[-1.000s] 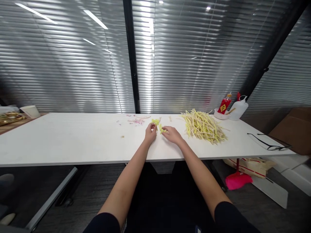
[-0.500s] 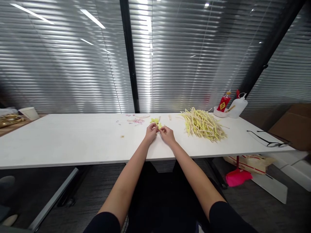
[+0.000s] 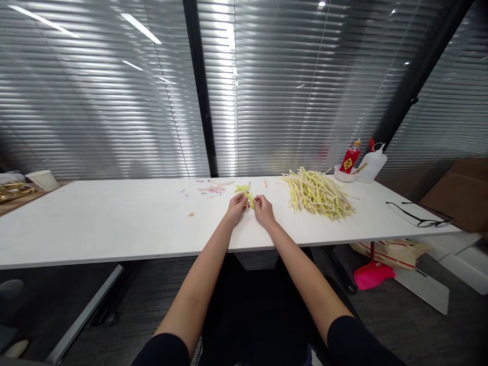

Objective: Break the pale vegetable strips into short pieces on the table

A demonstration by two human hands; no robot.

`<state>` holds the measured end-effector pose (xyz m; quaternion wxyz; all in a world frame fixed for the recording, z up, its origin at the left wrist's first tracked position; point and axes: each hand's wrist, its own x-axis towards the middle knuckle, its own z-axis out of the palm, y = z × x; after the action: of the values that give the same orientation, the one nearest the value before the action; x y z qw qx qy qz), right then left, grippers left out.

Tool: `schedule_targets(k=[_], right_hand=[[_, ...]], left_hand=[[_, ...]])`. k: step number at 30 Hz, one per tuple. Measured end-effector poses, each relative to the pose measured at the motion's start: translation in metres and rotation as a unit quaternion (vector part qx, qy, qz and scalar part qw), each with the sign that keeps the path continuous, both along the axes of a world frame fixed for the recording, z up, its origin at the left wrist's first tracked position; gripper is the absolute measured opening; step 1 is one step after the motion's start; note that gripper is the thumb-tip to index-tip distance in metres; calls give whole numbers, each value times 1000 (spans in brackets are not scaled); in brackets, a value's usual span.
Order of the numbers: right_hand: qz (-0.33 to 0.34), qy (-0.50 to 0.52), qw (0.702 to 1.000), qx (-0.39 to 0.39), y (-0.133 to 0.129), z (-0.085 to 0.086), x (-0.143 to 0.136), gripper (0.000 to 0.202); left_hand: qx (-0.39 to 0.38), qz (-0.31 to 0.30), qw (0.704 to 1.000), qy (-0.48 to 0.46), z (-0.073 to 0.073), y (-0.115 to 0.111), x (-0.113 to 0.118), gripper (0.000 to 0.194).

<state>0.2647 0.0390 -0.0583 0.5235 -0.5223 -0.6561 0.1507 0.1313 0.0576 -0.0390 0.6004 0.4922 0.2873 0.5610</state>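
My left hand (image 3: 237, 207) and my right hand (image 3: 264, 209) are close together over the white table (image 3: 125, 218), a small gap between them. Both pinch a small yellow-green piece (image 3: 250, 199) that shows between their fingertips. Just beyond the fingers, more yellow-green pieces (image 3: 241, 188) lie on the tabletop. A large heap of pale yellow strips (image 3: 318, 193) is to the right of my hands. Left of them lies a scatter of small pink and purple loops (image 3: 214, 189).
At the back right stand a red-labelled bottle (image 3: 349, 158), a white bowl (image 3: 344, 176) and a white squeeze bottle (image 3: 372, 165). Glasses (image 3: 429, 222) lie near the right end. A paper cup (image 3: 43, 180) is at the far left. Blinds (image 3: 145, 112) rise behind the table.
My hands have moved slightly apart, and more of the yellow-green piece shows between them. The view has shifted a little.
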Motion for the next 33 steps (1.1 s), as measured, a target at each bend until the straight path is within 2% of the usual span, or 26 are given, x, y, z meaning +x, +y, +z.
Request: schedule_targets(k=[3, 7, 13, 19, 24, 29, 33], right_hand=[[-4, -40, 999, 29, -2, 2, 2, 20], [6, -120, 991, 66, -3, 4, 2, 18], [-28, -170, 984, 47, -4, 3, 0, 16], [-63, -141, 988, 29, -8, 3, 0, 15], [-83, -75, 993, 33, -4, 2, 1, 20], [-42, -42, 998, 12, -3, 0, 2, 23], [-49, -50, 998, 10, -5, 1, 2, 25]], left_hand=[[-32, -32, 998, -46, 1, -1, -1, 35], [-79, -29, 993, -85, 3, -1, -2, 35], [-94, -53, 991, -84, 5, -2, -3, 34], [-108, -60, 989, -77, 2, -2, -4, 49], [-111, -19, 993, -34, -3, 1, -2, 38], [-75, -40, 996, 6, -3, -1, 1, 29], [-77, -39, 996, 20, -2, -2, 0, 30]])
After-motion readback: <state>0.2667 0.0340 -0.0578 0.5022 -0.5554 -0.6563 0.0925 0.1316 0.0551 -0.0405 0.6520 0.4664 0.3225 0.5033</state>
